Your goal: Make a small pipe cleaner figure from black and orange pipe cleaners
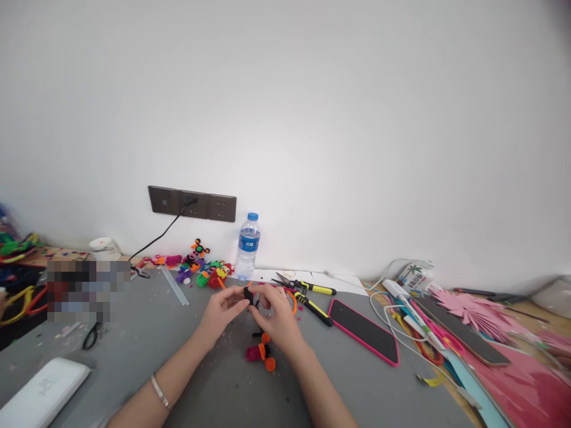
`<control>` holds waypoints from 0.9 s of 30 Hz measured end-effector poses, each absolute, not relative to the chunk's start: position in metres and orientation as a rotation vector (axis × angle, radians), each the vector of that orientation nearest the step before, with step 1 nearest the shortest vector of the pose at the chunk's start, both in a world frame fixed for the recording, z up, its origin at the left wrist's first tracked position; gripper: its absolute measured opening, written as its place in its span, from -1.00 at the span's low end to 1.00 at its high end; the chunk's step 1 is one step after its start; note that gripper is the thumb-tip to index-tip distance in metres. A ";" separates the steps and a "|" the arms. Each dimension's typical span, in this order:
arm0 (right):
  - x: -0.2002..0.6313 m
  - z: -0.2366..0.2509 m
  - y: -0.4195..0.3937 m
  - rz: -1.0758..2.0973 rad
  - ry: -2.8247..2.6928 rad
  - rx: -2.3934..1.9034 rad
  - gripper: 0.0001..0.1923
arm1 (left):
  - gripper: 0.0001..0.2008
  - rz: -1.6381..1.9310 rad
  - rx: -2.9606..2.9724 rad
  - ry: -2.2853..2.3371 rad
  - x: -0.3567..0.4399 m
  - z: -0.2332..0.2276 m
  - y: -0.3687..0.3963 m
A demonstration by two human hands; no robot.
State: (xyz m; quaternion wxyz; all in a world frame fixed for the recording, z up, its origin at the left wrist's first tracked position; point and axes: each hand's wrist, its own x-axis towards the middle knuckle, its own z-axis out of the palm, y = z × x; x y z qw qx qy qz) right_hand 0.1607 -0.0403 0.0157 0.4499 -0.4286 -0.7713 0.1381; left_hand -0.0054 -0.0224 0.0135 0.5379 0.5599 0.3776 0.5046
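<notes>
Over the grey mat, my left hand (227, 308) and my right hand (274, 312) meet, fingertips pinched on a small black pipe cleaner piece (248, 295). Its lower part is partly hidden by the fingers. Just below them on the mat lies a small pipe cleaner figure in magenta, black and orange (256, 353). Beyond my right hand rest yellow-and-black-handled pliers or snips (307, 297); an orange pipe cleaner loop (292, 300) shows beside its fingers. Past my left hand sits a red pipe cleaner figure (220, 275) with a yellow face.
A water bottle (248, 246) stands against the wall. To the right lie a pink-cased phone (363, 330), white cables and pink folded paper (468, 306). Glue sticks (175, 286), more pipe cleaner figures (194, 261) and a white case (47, 392) are on the left.
</notes>
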 end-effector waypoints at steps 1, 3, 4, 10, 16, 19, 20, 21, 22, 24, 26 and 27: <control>0.160 0.015 -0.040 0.334 -1.908 -1.065 -0.67 | -0.70 1.198 1.331 0.901 -0.006 0.013 -0.022; 0.159 0.012 -0.040 0.319 -1.905 -1.074 -0.68 | -0.70 1.199 1.326 0.909 -0.006 0.012 -0.022; 0.158 0.011 -0.039 0.309 -1.900 -1.081 -0.68 | -0.70 1.201 1.325 0.914 -0.006 0.012 -0.022; 0.155 0.006 -0.037 0.239 -1.893 -1.138 -0.67 | -0.63 1.229 1.334 0.906 -0.003 0.005 -0.020; 0.153 0.007 -0.038 0.203 -1.885 -1.173 -0.69 | -0.51 1.245 1.263 0.923 -0.004 0.004 -0.020; 0.153 0.007 -0.038 0.196 -1.882 -1.163 -0.70 | -0.45 1.253 1.241 0.926 -0.005 0.006 -0.021; 0.153 0.007 -0.038 0.197 -1.882 -1.161 -0.70 | -0.44 1.258 1.237 0.921 -0.005 0.007 -0.021; 0.153 0.006 -0.038 0.198 -1.884 -1.157 -0.70 | -0.43 1.264 1.232 0.917 -0.004 0.007 -0.021; 0.153 0.006 -0.038 0.202 -1.884 -1.156 -0.70 | -0.44 1.271 1.228 0.914 -0.004 0.007 -0.021; 0.152 0.005 -0.039 0.213 -1.891 -1.149 -0.71 | -0.44 1.276 1.222 0.911 -0.004 0.006 -0.021; 0.150 0.005 -0.040 0.231 -1.904 -1.145 -0.70 | -0.46 1.283 1.218 0.915 -0.002 0.006 -0.021; 0.149 0.005 -0.040 0.240 -1.914 -1.144 -0.70 | -0.46 1.286 1.218 0.919 -0.002 0.005 -0.022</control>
